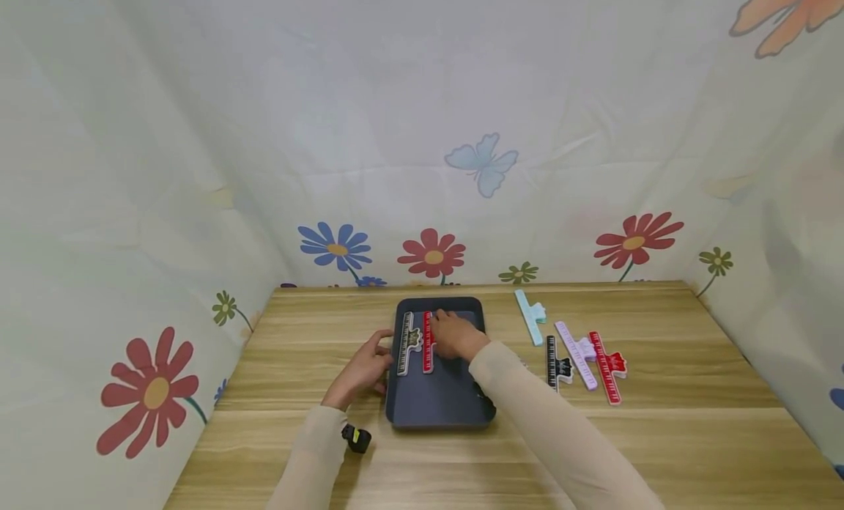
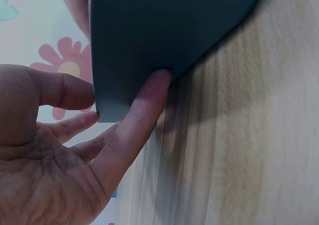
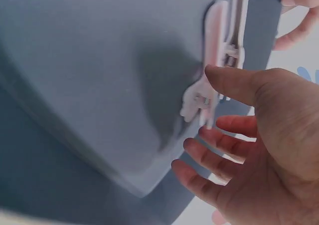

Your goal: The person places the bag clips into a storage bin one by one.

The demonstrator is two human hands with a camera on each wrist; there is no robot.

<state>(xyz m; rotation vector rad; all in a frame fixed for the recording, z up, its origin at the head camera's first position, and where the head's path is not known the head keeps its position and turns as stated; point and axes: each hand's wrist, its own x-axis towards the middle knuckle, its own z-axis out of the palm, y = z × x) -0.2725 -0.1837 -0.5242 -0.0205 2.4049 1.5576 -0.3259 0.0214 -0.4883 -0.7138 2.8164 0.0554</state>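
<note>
A dark grey tray [image 1: 440, 407] lies on the table. Within its left half, a black piano-key clip [image 1: 405, 345] and a red piano-key clip [image 1: 428, 349] lie side by side, lengthwise. My right hand [image 1: 455, 335] reaches in from the right and holds the red clip [image 3: 214, 40] between thumb and index finger. The other right fingers are spread loosely beside it. At the tray's left side is my left hand [image 1: 365, 367]; its extended fingers touch the outer wall [image 2: 134, 40] and edge. Some right fingertips are hidden in the head view.
Right of the tray lie a light blue clip [image 1: 530, 318], a black clip [image 1: 552, 360], a lilac clip [image 1: 576, 355] and another red clip [image 1: 605, 367]. A floral curtain [image 1: 395, 129] hangs behind the wooden table [image 1: 264, 415].
</note>
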